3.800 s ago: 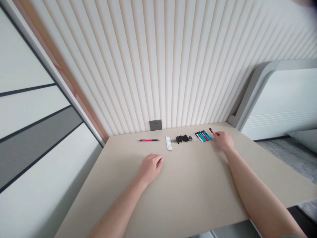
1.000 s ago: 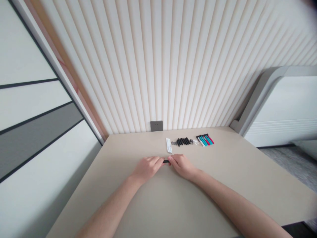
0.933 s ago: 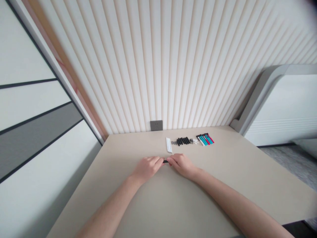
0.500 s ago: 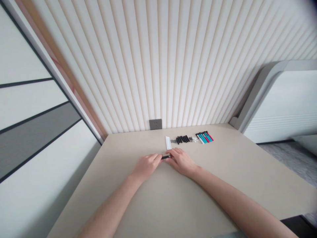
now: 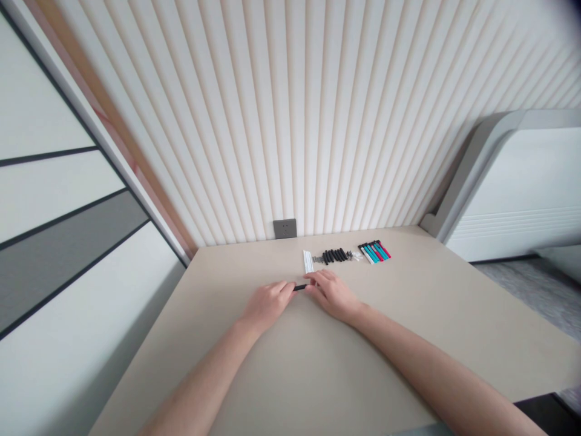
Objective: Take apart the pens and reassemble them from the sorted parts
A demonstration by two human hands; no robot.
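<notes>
My left hand [image 5: 271, 304] is closed around one end of a slim black pen barrel [image 5: 300, 287], held level just above the table. At its other end are the fingers of my right hand [image 5: 333, 295], pinched together and covering that tip. Whether a smaller piece sits between those right fingers is hidden. Just beyond my right fingertips lie thin white pen refills [image 5: 308, 261], side by side. To their right come small grey springs [image 5: 318, 260], then a row of short black pen barrels [image 5: 334, 255].
Tiny clear and dark pieces [image 5: 354, 255] lie right of the black row. Farther right are several pen bodies [image 5: 374, 251] in blue, red and white. The beige table [image 5: 290, 375] meets a ribbed wall with a dark socket [image 5: 285, 228].
My right fingers have closed farther over the right end of the black pen barrel, where a lighter tip showed before. The left hand has hardly moved.
</notes>
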